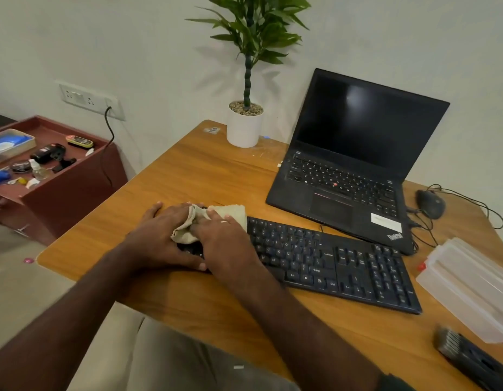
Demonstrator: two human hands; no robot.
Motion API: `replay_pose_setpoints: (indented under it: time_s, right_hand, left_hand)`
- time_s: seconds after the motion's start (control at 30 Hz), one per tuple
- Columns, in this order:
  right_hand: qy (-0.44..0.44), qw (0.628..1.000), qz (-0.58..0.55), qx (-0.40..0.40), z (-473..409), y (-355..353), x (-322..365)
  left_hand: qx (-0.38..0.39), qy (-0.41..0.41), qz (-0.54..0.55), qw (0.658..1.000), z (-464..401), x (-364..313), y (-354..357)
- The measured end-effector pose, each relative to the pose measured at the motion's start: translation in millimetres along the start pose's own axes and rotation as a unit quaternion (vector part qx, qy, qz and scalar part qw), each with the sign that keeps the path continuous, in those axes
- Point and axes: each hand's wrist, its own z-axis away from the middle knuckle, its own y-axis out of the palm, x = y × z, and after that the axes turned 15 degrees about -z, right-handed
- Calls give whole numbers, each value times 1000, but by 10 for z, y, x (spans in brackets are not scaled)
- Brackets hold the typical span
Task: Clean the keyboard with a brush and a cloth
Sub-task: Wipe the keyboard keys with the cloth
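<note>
- Right hand [225, 244] presses cloth [216, 218] onto keyboard [329, 263] left end.
- Left hand [157, 235] flat beside it, steadying keyboard.
- Brush [467, 354] idle, far right of hands.
- Wiping underway; right-side keys likely left.

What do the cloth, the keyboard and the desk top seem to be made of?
Cloth: soft woven fabric, beige, crumpled. Keyboard: matte black plastic, likely, moulded keys. Desk top: wood or wood-look laminate, with visible grain and a slight sheen.

Both forearms bare, no sleeves in view. Right hand [225, 238] bears a pale ring on one finger. A dark band sits at the right upper arm. Lap shows khaki trousers [171, 359].
</note>
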Motion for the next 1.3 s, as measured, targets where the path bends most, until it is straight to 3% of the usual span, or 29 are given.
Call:
replay_pose_setpoints:
  time_s: [0.1, 0.37, 0.57, 0.67, 0.77, 0.83, 0.9, 1.03, 1.3]
  right_hand:
    - [32, 997, 43, 47, 50, -116, -54]
    - [130, 989, 41, 58, 720, -732, -442]
    - [167, 984, 65, 8, 1222, -999, -823]
    - [227, 970, 82, -19, 1414, -1141, -1020]
    - [275, 956, 45, -89, 1382, -1259, -1101]
    - [254, 951, 14, -178, 1290, -1233, -1049]
    - [207, 956, -11, -209, 1191, -1100, -896]
    - [175, 981, 22, -86, 1192, -747, -733]
    - [226, 967, 109, -47, 1611, -1111, -1188]
  left_hand:
    - [3, -6, 0, 1000, -12, -2, 7]
    - [37, -31, -17, 999, -29, -13, -15]
    - [26, -27, -32, 999, -40, 13, 35]
    - [29, -26, -27, 999, -35, 9, 22]
    - [31, -28, -30, 999, -37, 7, 36]
    - [29, -29, -29, 999, -46, 24, 45]
    - [31, -28, -26, 999, -45, 24, 40]
    - [36, -32, -25, 999, -39, 3, 20]
    - [45, -40, -22, 998, -62, 9, 21]
